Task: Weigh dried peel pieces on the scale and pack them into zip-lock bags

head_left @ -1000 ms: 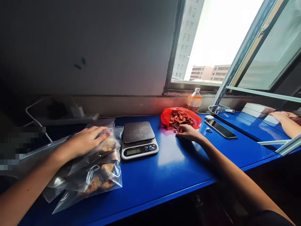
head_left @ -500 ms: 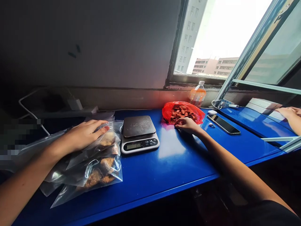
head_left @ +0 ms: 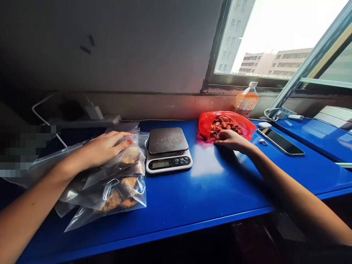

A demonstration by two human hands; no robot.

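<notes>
I saw the kitchen scale (head_left: 168, 149) sitting mid-table on the blue table (head_left: 209, 190). Left of the scale, my left hand (head_left: 103, 148) lay flat and open, fingers spread, on a pile of clear zip bags (head_left: 115, 187) holding brown pieces. Right of the scale, my right hand (head_left: 231, 140) rested at the mouth of the red bag (head_left: 205, 124) of brown pieces, fingers curled; I could not tell whether they held anything. A phone (head_left: 280, 141) lay farther right of the scale.

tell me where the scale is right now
The scale sits mid-table in the head view, between the clear bags under the left hand and the red bag.
</notes>
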